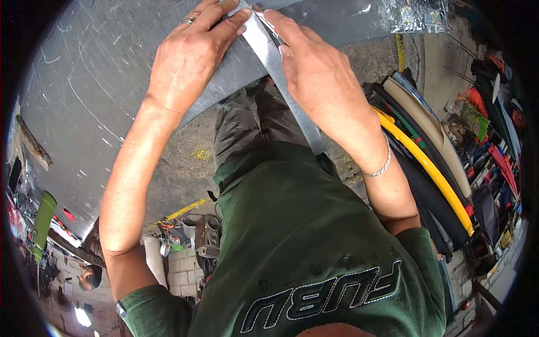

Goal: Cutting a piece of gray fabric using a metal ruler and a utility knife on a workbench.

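Two hands at work near the top edge of a large grey sheet (84,95), scratched and chalk-marked, held up off the floor over the knees. Left hand (191,53), ring on one finger, spread flat with fingers extended: no clenched grip, just pressing down on the sheet and on the upper end of a long metal straightedge (281,78) lying slantwise across it. Just to the right, touching the straightedge's right side, right hand (320,73) with a bracelet at the wrist, closed around a slim cutting or marking tool (269,28) with a red detail, tip set against the ruler's edge. Straightedge running from the top edge of the sheet down past its lower edge, lower end overhanging toward the lap. Judged from the tool sitting high on the ruler, close to the sheet's far edge: stroke apparently near one end of its run; whether starting or finishing cannot be told, and no finished cut line or separated strip visible along the ruler. Further right, beyond the sheet, stacked curved strips in yellow, beige and black (426,163), then shelves crowded with small goods (494,140).
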A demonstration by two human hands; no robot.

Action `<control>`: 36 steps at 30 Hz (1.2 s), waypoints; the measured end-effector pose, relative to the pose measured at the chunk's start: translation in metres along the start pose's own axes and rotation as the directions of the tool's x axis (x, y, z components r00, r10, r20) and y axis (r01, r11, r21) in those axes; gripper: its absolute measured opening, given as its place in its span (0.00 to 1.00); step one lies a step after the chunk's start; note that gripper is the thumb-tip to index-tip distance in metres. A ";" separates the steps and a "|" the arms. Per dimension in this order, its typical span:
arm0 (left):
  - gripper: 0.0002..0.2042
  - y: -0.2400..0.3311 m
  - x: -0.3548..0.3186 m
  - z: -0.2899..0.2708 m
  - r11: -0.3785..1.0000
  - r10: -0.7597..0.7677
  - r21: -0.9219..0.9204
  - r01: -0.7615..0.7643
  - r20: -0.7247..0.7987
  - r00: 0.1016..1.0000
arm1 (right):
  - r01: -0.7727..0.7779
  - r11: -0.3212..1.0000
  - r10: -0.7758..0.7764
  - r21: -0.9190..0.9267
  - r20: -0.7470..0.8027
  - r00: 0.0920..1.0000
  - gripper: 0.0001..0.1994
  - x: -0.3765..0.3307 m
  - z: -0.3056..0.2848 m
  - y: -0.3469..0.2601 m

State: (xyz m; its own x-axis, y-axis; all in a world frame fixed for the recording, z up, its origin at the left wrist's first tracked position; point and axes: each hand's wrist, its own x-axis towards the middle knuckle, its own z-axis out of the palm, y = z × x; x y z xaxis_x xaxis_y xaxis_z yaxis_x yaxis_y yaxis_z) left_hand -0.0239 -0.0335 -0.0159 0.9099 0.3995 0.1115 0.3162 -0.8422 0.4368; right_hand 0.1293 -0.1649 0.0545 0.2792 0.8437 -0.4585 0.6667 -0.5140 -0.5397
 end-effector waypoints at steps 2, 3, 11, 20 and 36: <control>0.14 0.000 0.000 0.001 1.000 0.004 0.004 -0.004 -0.001 1.000 | -0.003 1.000 0.003 0.004 0.002 1.000 0.24 -0.001 0.000 0.001; 0.14 0.000 0.000 0.001 1.000 0.010 0.010 -0.010 -0.005 1.000 | 0.003 1.000 -0.003 0.022 -0.004 1.000 0.24 -0.001 0.001 0.002; 0.14 -0.001 0.001 0.002 1.000 0.008 -0.014 -0.009 -0.017 1.000 | 0.078 0.993 -0.073 0.092 -0.055 0.996 0.23 -0.004 -0.001 0.007; 0.14 -0.005 0.001 0.004 0.991 0.095 0.103 -0.090 -0.044 0.995 | 0.019 0.362 0.146 0.932 -0.077 0.986 0.16 -0.009 -0.026 0.060; 0.16 -0.005 -0.007 0.006 0.993 -0.014 0.115 0.016 -0.016 1.000 | 0.269 0.961 -0.277 -0.063 -0.232 0.933 0.19 0.060 -0.098 0.031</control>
State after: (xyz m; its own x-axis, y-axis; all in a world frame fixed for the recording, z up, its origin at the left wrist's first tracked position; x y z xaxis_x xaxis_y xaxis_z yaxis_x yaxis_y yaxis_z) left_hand -0.0302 -0.0345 -0.0245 0.9008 0.4173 0.1199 0.3594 -0.8717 0.3333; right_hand 0.2341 -0.1150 0.0797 0.2363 0.9649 -0.1144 0.7598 -0.2569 -0.5973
